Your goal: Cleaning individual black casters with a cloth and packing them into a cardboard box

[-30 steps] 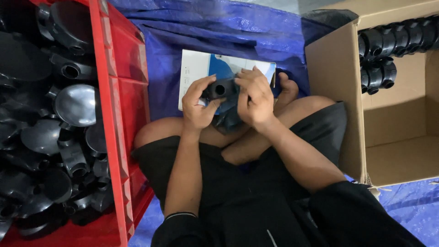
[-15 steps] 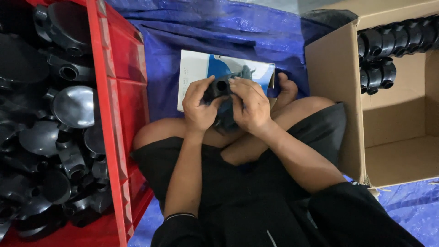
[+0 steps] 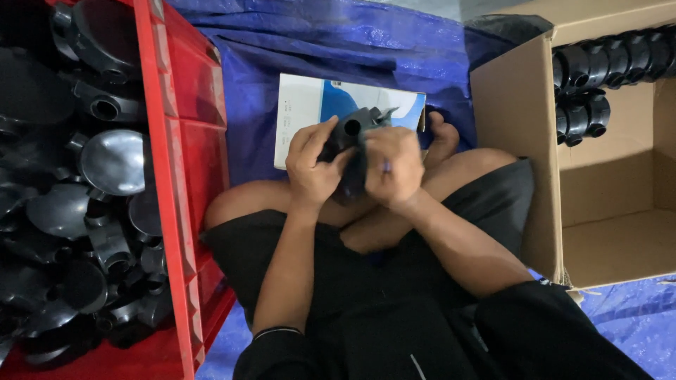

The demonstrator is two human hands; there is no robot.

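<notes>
Fitting [image 3: 350,131] now higher between hands [image 3: 352,169]

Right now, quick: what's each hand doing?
Left hand: closed on the black plastic fitting.
Right hand: closed, gripping the same fitting and a dark cloth.

Floor-level packing spot in a small workshop or warehouse.

A crinkled blue plastic tarpaulin [image 3: 338,42] covers the ground; at 9 o'clock a red plastic crate [image 3: 184,176] is heaped with black moulded plastic pipe fittings [image 3: 105,162], and at 3 o'clock an open brown cardboard carton [image 3: 521,127] holds identical fittings stacked in neat rows [image 3: 605,60].
</notes>
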